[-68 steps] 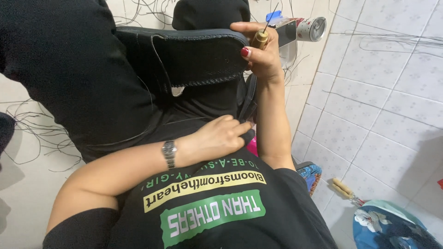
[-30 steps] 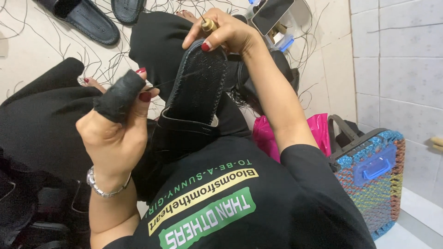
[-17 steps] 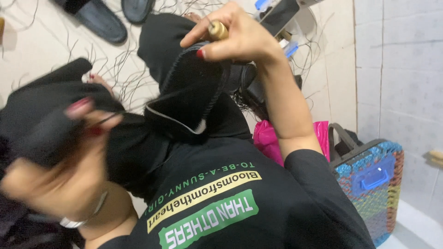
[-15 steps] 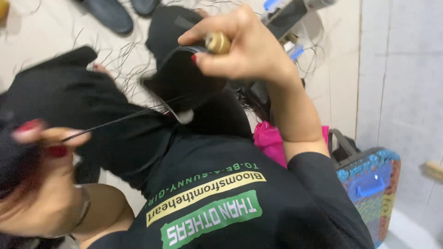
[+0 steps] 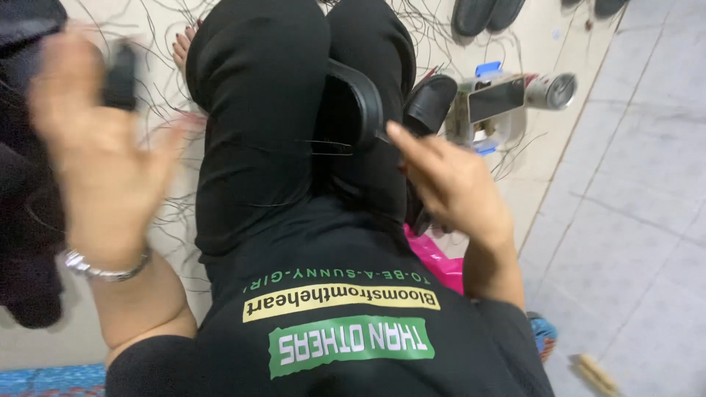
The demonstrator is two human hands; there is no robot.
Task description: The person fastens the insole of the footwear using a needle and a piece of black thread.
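A black curved shoe piece lies across my lap on black trousers, with a thin dark thread running over the cloth beside it. My right hand rests against the piece's right edge, index finger stretched along the rim and palm closed over a dark part of it below. My left hand is raised at the left, motion-blurred, fingers spread. It wears a black finger sleeve and a metal wristwatch. No thread is visible in that hand.
Loose threads litter the tiled floor. A black shoe, a phone on a stand and a metal can sit to the right. Slippers lie ahead, a pink bag by my hip, dark cloth at left.
My right hand has come down from chest height onto the shoe piece on my lap. My left hand has swung up and out to the left. The view now looks further down.
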